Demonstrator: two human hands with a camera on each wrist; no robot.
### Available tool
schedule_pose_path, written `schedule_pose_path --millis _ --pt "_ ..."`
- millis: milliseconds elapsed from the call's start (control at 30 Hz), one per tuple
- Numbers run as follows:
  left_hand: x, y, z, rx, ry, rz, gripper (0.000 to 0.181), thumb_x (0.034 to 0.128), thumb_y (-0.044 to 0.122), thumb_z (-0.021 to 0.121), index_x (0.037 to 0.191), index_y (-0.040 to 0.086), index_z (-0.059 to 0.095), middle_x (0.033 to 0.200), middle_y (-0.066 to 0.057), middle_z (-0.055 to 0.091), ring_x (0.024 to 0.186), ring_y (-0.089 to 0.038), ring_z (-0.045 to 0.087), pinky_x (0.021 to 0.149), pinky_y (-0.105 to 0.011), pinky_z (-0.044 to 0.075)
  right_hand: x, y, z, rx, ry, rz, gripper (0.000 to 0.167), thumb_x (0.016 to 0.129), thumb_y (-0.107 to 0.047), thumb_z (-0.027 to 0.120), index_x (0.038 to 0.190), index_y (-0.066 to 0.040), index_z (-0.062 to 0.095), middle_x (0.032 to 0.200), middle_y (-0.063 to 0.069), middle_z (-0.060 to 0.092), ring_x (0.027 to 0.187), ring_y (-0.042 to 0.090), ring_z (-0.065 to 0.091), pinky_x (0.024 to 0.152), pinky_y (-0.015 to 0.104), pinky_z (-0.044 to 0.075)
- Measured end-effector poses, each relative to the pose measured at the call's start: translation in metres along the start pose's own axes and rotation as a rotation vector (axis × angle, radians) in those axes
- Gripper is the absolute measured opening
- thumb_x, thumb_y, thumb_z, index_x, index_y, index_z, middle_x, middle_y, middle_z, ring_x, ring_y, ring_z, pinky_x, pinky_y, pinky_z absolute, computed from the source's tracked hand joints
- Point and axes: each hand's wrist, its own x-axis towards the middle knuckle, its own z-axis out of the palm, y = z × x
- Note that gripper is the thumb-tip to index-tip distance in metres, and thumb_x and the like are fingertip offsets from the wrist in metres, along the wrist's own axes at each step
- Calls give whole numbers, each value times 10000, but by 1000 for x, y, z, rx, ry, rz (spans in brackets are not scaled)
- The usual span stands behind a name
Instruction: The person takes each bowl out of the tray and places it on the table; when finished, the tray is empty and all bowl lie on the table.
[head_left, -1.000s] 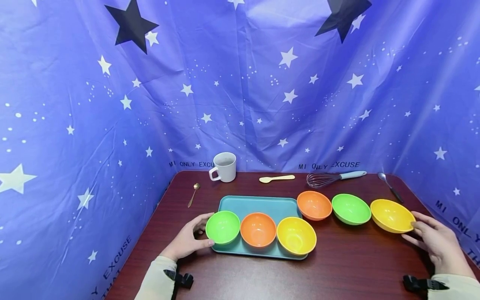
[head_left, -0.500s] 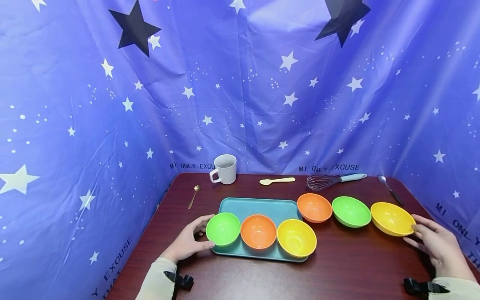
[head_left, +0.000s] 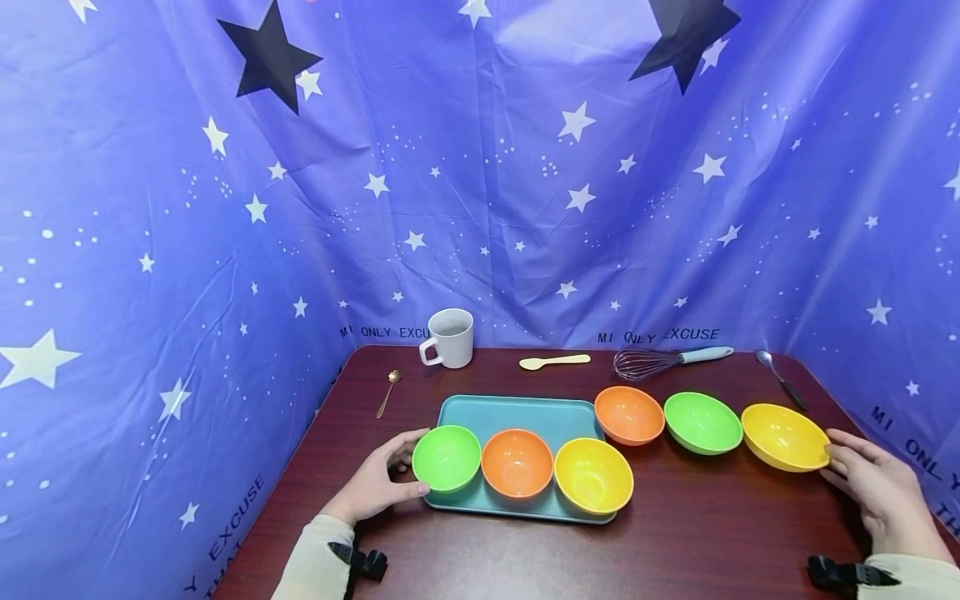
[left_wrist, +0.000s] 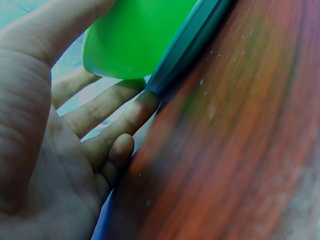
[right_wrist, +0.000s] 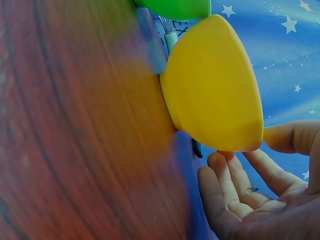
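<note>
L grn bowl (head_left: 446,459) on tray (head_left: 517,408), L hand (head_left: 381,481) spread, touching its side; R yel bowl (head_left: 785,437) on table (head_left: 712,533), R hand (head_left: 881,492) at rim, fingers loose. Both 3-bowl rows look lined up; hands not off, prob. not quite done

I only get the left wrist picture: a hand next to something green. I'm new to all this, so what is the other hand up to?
Observer: The right hand touches the rim of a yellow bowl.
Visitor: Nice! And what is the nearest neighbour of the green thing in my picture?
Observer: An orange bowl, which stands between it and a second yellow bowl.
</note>
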Motion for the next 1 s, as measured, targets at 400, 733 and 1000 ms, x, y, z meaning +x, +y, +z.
schedule_pose_path --millis 400,733,1000 --pt "0 0 0 -5 0 -9 794 842 207 894 1535 226 507 1237 16 692 1051 -233 661 886 -367 514 -12 -6 0 389 28 -157 197 1033 -135 658 982 -321 698 831 -241 663 739 -95 664 604 161 544" --pt "0 -2 0 -13 4 -8 797 837 200 898 1532 236 510 1232 21 692 1047 -235 658 875 -369 513 -19 -13 5 426 96 -212 250 1025 -90 655 992 -328 725 836 -234 689 748 -78 663 619 113 516" --pt "0 -1 0 -6 4 -14 796 839 220 899 1532 255 509 1245 27 691 1056 -229 659 884 -360 513 -22 -20 11 373 197 -174 248 1018 -133 687 1208 -291 706 850 -267 648 813 -82 617 608 89 495"
